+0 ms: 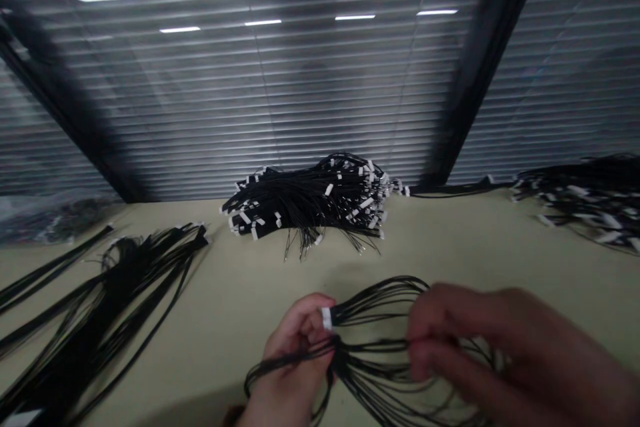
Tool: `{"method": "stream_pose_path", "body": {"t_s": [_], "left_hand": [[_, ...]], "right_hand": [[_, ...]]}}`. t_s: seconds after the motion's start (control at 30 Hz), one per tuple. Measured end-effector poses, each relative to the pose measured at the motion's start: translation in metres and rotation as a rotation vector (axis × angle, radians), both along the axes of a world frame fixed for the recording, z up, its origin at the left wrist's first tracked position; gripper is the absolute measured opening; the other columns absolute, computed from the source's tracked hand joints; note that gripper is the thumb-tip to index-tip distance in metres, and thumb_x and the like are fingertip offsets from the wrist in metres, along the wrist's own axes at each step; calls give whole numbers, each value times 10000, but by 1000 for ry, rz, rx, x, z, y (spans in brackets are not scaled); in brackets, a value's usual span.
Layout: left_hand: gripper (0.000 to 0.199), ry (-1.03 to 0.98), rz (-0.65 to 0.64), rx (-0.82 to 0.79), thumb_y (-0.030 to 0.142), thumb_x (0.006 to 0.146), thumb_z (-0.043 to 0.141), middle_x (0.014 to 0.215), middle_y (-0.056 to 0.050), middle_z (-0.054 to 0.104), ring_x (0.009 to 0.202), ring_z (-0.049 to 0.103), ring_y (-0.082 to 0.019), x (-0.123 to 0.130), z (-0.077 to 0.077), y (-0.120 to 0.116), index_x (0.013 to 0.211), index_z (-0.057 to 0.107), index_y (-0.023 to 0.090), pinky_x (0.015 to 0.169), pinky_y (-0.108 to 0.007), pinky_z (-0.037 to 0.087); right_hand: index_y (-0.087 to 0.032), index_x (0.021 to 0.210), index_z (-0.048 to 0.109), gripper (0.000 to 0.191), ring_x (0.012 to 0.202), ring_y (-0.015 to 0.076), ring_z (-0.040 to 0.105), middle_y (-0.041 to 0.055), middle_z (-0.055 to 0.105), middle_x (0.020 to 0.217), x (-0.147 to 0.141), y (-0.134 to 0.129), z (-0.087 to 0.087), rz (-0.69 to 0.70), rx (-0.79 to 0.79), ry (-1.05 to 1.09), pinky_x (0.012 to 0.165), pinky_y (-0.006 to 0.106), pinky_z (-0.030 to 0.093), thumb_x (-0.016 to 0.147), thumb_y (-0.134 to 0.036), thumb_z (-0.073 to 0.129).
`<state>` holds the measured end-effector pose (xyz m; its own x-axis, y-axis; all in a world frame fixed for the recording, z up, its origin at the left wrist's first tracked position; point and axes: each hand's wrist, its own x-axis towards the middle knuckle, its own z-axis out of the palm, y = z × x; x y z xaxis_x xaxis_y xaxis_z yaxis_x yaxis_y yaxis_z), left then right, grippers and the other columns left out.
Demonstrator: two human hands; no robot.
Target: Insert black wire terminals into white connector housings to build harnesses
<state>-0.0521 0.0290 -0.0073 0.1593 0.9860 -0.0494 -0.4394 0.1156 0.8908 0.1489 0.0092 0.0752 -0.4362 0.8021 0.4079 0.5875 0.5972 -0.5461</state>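
Low in the head view, my left hand (295,353) is closed around a bundle of thin black wires (370,373) that fans out to the right. A white connector (327,318) shows at its fingertips, with black wires running from it toward the other hand. My right hand (465,347), slightly blurred, pinches some of these wires between thumb and forefinger. The wire ends behind the right hand are partly hidden. Another stretch of the bundle loops over the left palm and wrist.
Behind the hands, a heap of black wire harnesses (310,197) with white connectors lies on the pale table (235,300). More black cables (115,300) stretch along the left, and another pile (590,200) lies at right. A clear plastic bag (60,217) sits far left. Glass with blinds (300,93) borders the back.
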Motion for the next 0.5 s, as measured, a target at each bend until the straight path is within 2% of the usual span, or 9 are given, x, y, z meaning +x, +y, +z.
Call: {"method": "stream_pose_path", "body": {"t_s": [0.1, 0.13, 0.3, 0.4, 0.5], "left_hand": [[212, 0, -14, -10, 271, 647, 772, 638, 36, 541, 565, 472, -84, -1, -3, -3, 829, 670, 234, 523, -165, 399], [192, -2, -19, -9, 280, 670, 755, 638, 34, 542, 560, 474, -85, 0, -3, -5, 836, 669, 237, 527, -171, 408], [149, -41, -94, 41, 304, 714, 720, 655, 24, 566, 567, 498, -85, 0, -1, -6, 844, 670, 250, 520, -159, 421], [141, -70, -153, 106, 318, 737, 695, 651, 27, 570, 526, 493, -68, 0, -1, -5, 864, 673, 263, 471, -135, 401], [160, -95, -160, 124, 324, 740, 691, 657, 28, 575, 510, 495, -66, 0, -2, -5, 892, 673, 279, 465, -140, 411]], "right_hand": [[-205, 828, 551, 208, 578, 128, 563, -16, 609, 669, -19, -6, -18, -46, 376, -176, 529, 268, 412, 920, -182, 365], [-194, 842, 552, 231, 579, 133, 554, -10, 606, 666, -21, -8, -22, -51, 445, -196, 545, 282, 403, 929, -175, 339], [-177, 860, 566, 249, 595, 125, 544, -2, 609, 669, -21, -7, -23, -7, 494, -184, 571, 273, 395, 927, -138, 328], [-170, 830, 594, 246, 604, 137, 555, 32, 608, 644, -22, -6, -20, -26, 548, -265, 583, 260, 425, 923, -187, 367], [-170, 838, 615, 235, 612, 150, 566, 53, 609, 632, -25, -6, -21, -69, 616, -348, 599, 259, 453, 913, -250, 407]]}}
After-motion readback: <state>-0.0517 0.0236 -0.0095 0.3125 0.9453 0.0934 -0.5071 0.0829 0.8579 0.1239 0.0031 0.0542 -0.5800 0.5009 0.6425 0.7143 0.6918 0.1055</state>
